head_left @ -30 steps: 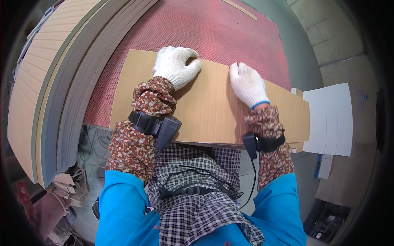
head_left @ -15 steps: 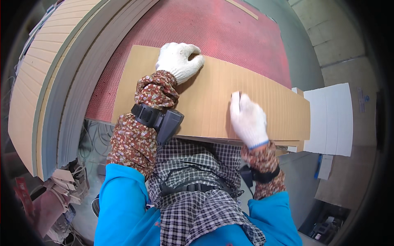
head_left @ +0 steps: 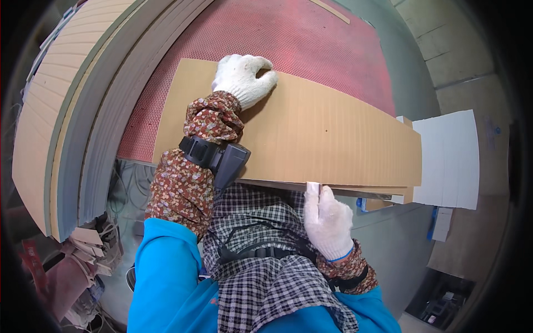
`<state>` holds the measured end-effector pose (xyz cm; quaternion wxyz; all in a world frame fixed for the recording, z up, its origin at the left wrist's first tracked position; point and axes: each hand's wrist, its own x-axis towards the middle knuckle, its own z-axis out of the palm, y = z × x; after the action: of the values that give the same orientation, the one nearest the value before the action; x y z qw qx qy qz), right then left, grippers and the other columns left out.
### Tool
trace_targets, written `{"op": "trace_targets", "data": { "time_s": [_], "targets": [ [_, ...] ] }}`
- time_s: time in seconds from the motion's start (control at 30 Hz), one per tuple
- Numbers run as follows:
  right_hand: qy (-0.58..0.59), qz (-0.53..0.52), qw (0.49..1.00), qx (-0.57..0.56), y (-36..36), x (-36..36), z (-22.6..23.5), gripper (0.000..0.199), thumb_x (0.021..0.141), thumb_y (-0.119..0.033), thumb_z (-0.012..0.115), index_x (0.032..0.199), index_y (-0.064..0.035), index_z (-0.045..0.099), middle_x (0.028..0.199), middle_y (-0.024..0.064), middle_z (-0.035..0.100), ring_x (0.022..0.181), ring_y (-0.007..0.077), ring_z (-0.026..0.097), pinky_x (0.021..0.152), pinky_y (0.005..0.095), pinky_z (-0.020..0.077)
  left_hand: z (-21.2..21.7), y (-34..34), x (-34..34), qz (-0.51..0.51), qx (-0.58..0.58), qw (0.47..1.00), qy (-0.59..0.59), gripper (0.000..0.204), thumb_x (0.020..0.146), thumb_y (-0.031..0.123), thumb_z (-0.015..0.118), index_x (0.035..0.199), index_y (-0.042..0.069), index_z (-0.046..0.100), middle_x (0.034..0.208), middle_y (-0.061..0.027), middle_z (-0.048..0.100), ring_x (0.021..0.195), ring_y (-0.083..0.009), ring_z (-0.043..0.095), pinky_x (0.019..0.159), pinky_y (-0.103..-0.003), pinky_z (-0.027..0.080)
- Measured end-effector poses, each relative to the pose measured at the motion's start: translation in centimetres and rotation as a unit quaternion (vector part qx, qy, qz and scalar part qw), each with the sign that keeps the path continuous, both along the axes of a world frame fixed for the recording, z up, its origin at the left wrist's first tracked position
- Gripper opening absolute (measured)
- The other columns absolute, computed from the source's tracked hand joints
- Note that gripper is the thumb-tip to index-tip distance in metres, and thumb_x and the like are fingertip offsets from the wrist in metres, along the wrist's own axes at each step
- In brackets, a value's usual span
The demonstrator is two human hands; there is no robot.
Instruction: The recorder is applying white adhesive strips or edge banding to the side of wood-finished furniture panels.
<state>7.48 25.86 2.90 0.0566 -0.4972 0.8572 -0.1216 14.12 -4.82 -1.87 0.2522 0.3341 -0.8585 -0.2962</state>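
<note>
Nearest: one checked apron point(head_left: 272, 288). Right hand point(head_left: 327, 222) at the near edge of one tan panel point(head_left: 344, 127), grip pinched on one small pale block point(head_left: 313, 187). Low left: offcuts point(head_left: 89, 244), too jumbled to count. Panel lies flat; one left hand point(head_left: 244, 80) rests near its far edge, fingers curled, cannot tell if its grip clasps anything. Right end: white board point(head_left: 447, 161). Tall board stack point(head_left: 61, 122), uncounted, crowds the left of the red counter point(head_left: 327, 50). Farthest: one thin strip point(head_left: 333, 11).
</note>
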Motion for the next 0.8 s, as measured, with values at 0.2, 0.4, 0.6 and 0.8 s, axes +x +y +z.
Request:
{"op": "trace_targets", "data": {
  "time_s": [0.2, 0.4, 0.6, 0.8],
  "targets": [
    [0.004, -0.001, 0.999, 0.036, -1.3, 0.0, 0.3, 0.027, 0.106, -0.023, 0.058, 0.089, -0.0031, 0.062, 0.059, 0.0219, 0.063, 0.057, 0.0362, 0.069, 0.048, 0.0447, 0.0530, 0.2, 0.1, 0.0, 0.003, -0.001, 1.000, -0.004, 0.043, 0.086, 0.036, 0.066, 0.110, 0.003, 0.079, 0.107, -0.0200, 0.077, 0.102, -0.0375, 0.073, 0.098, -0.044, 0.055],
    [0.236, 0.208, 0.947, 0.067, -5.2, -4.5, -0.5, 0.020, 0.101, -0.016, 0.058, 0.106, 0.0032, 0.064, 0.088, 0.0209, 0.067, 0.066, 0.0321, 0.072, 0.049, 0.0447, 0.0551, 0.2, 0.1, -0.2, 0.007, -0.009, 1.000, -0.003, 0.042, 0.086, 0.036, 0.067, 0.109, 0.003, 0.079, 0.106, -0.0196, 0.077, 0.101, -0.0375, 0.074, 0.097, -0.044, 0.056],
    [0.282, 0.230, 0.929, 0.072, -13.9, -11.2, -2.6, 0.029, 0.101, -0.015, 0.055, 0.121, 0.0039, 0.065, 0.103, 0.0247, 0.070, 0.082, 0.0393, 0.074, 0.062, 0.0457, 0.0598, 0.3, 0.2, -0.2, 0.015, -0.018, 1.000, -0.004, 0.041, 0.086, 0.036, 0.068, 0.107, 0.004, 0.080, 0.105, -0.0190, 0.078, 0.100, -0.0369, 0.073, 0.097, -0.044, 0.055],
    [0.183, 0.150, 0.971, 0.044, -21.3, -16.1, -3.8, 0.040, 0.104, -0.031, 0.046, 0.113, -0.0011, 0.070, 0.108, 0.0279, 0.073, 0.102, 0.0439, 0.072, 0.085, 0.0545, 0.0573, 0.5, 0.1, -0.2, 0.006, -0.019, 1.000, -0.011, 0.041, 0.086, 0.036, 0.068, 0.108, 0.004, 0.080, 0.105, -0.0186, 0.077, 0.100, -0.0366, 0.073, 0.098, -0.045, 0.055]
  ]
}}
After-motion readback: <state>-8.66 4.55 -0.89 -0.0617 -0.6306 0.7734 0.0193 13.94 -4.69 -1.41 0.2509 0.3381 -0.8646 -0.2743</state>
